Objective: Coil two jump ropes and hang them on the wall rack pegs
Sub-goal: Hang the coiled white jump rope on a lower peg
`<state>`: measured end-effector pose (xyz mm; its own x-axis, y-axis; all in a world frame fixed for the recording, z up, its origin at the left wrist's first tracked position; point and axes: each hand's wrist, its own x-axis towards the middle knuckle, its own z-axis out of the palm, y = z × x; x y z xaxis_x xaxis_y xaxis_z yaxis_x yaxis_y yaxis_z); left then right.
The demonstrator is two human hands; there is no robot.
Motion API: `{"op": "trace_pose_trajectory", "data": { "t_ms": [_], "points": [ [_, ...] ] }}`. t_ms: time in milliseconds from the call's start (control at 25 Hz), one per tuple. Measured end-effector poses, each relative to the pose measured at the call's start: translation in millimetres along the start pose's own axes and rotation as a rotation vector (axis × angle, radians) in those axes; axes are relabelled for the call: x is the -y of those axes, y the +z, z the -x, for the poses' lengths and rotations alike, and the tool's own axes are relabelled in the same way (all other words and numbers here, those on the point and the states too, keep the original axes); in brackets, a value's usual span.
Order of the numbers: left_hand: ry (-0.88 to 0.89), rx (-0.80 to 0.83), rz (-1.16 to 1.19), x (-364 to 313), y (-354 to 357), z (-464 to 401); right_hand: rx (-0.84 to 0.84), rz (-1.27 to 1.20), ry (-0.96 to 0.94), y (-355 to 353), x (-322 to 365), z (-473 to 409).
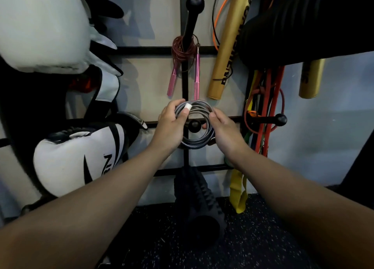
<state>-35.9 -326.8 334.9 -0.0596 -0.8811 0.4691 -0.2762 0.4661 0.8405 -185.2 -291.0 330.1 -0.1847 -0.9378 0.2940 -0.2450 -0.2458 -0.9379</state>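
A coiled grey jump rope with a white end piece is held up in front of the wall rack. My left hand grips the coil's left side, thumb by the white piece. My right hand grips its right side. A black ball-tipped peg shows through the middle of the coil. Above, a dark red jump rope with pink handles hangs coiled on a higher black peg.
White boxing gloves hang at the left. Gold sticks and red, yellow and orange bands hang at the right beside another peg. A black ridged roller stands on the speckled floor below.
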Motion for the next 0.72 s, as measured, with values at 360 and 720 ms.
{"op": "trace_pose_trajectory", "data": {
  "t_ms": [360, 720],
  "points": [
    [-0.109, -0.047, 0.122, 56.1, 22.8, -37.9, 0.035, -0.022, -0.091, 13.4, -50.9, -50.0],
    [-0.123, -0.024, 0.063, 100.9, 35.7, -55.8, 0.013, -0.090, -0.009, 16.2, -95.6, -83.9]
  ]
}}
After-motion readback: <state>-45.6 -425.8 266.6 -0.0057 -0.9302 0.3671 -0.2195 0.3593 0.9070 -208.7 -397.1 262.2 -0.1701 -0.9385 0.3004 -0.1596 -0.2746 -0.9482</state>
